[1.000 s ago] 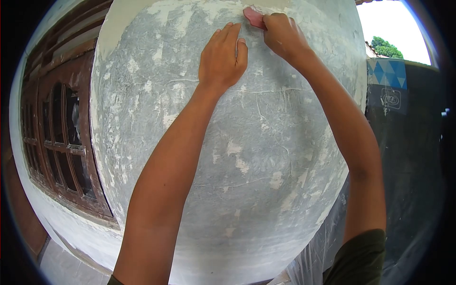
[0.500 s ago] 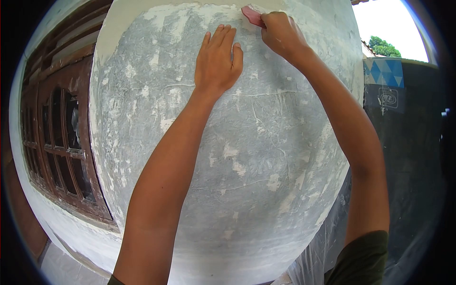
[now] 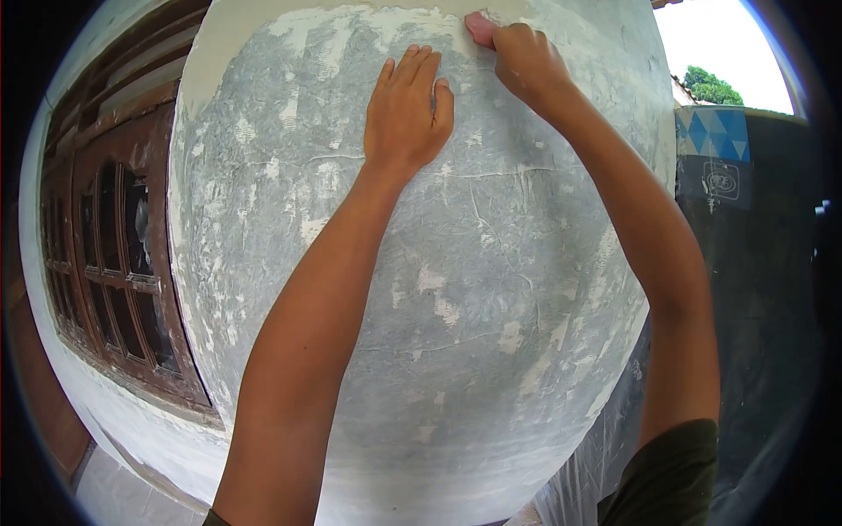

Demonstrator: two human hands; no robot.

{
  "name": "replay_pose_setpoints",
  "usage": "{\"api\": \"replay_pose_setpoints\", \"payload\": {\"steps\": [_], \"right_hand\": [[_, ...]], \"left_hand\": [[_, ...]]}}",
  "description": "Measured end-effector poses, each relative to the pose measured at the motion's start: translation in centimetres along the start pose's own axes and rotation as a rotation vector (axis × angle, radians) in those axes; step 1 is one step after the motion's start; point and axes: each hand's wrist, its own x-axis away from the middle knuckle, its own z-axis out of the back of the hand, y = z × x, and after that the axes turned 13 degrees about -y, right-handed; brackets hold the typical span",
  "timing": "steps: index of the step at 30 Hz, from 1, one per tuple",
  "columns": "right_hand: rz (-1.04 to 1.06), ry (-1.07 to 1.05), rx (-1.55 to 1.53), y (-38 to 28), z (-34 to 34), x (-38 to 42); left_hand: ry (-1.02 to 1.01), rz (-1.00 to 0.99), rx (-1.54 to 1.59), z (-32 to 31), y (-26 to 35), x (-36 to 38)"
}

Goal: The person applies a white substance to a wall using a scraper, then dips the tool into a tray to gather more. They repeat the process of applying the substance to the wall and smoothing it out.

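A grey wall (image 3: 421, 342) with white putty patches and fine cracks fills the middle of the view. My left hand (image 3: 406, 112) lies flat against it, fingers stretched upward and holding nothing. Higher up and to the right, my right hand (image 3: 531, 66) is closed around a pink putty knife (image 3: 481, 29). The knife's visible part points up and left, against the lower edge of a band of fresh putty (image 3: 373, 19) along the wall's top. My fingers cover the rest of the knife.
At left is a brown wooden window (image 3: 123, 254) with barred panes. On the right stands a dark panel (image 3: 763, 289) with a blue-and-white triangle pattern near its top. Clear plastic sheeting (image 3: 586, 469) hangs at the lower right, beside the wall's edge.
My right hand and the putty knife have shifted slightly right along the wall, and the knife looks more turned. My left hand stays on about the same spot. The whole view has drifted slightly.
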Motion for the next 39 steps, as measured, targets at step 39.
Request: {"api": "replay_pose_setpoints", "payload": {"steps": [39], "right_hand": [[-0.110,0.044,-0.011,5.0,-0.2,-7.6]], "left_hand": [[-0.031,-0.045,0.041,0.8,-1.3,-0.6]]}}
